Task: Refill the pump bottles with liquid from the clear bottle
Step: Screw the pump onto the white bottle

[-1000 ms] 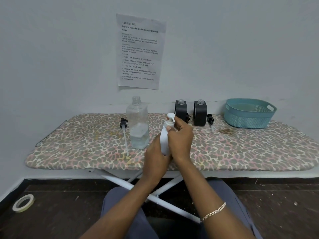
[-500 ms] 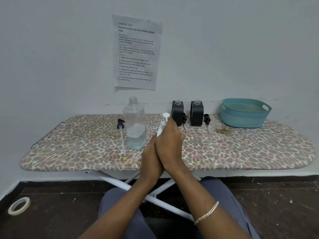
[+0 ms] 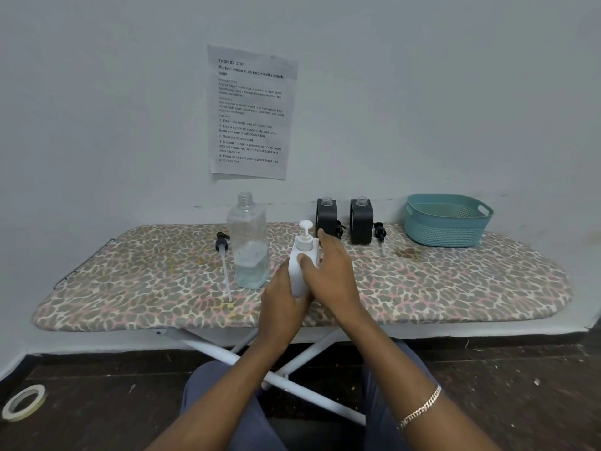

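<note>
A white pump bottle (image 3: 300,265) stands upright on the board with its white pump head fitted. My left hand (image 3: 282,302) grips its lower body. My right hand (image 3: 331,271) lies against its right side, thumb on the front and fingers spread behind it. To the left stands the clear bottle (image 3: 248,244), uncapped, with a little liquid at the bottom. A black pump with a long tube (image 3: 223,262) lies left of it. Two black bottles (image 3: 327,218) (image 3: 361,221) stand open at the back, each with a black pump (image 3: 380,234) lying beside it.
The leopard-print ironing board (image 3: 455,288) stands against a grey wall. A teal basket (image 3: 447,221) sits at its back right. A printed sheet (image 3: 252,112) hangs on the wall. A roll of tape (image 3: 22,402) lies on the dark floor at left.
The white bottle went from tilted and held in both hands to upright on the board. My right hand has loosened from the pump top and slid to the bottle's side.
</note>
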